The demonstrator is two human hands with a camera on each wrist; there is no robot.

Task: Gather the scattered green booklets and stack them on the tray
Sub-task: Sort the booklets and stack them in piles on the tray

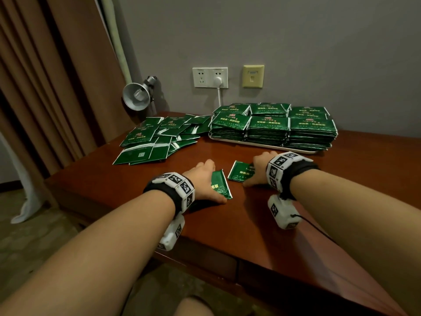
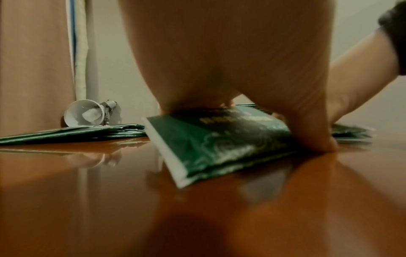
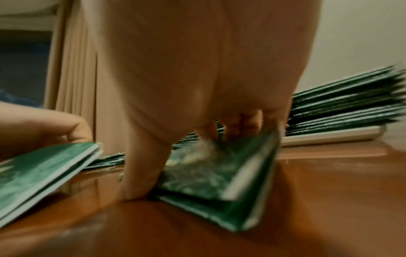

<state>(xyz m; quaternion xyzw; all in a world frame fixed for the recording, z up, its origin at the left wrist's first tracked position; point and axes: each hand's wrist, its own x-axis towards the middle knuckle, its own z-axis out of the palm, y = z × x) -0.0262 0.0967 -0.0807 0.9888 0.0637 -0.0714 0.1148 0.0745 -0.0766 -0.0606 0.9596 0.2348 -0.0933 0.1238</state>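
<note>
We saw a brown table [image 1: 296,224] from above, our two bare forearms reaching in from the bottom of the frame, each wrist wearing a band with black-and-white markers. Near the centre, our left hand [image 1: 202,179] gripped a small green booklet [image 1: 219,184], thumb at its near edge and fingers over its far edge, so that it tilted up off the wood; the left wrist view showed it [image 2: 219,142] wedged under the palm. Just to the right, our right hand [image 1: 258,166] held a second booklet [image 1: 239,171] the same way, and the blurred right wrist view suggested it [image 3: 208,173] might be two booklets, one on the other, though we could not be sure. In the upper right, against the grey wall, the tray [image 1: 262,144] carried tall, neat stacks [image 1: 273,126] in rows. In the upper left lay the loose pile [image 1: 157,137], many booklets overlapping at all angles, beside a small metal lamp [image 1: 136,95]. We judged the step in hand to be picking up two strays from the open table, with much of the task still ahead given that pile. The next move seemed to call for lifting both clear, squaring their edges, and laying them flat on a stack without nudging the tall columns askew.
</note>
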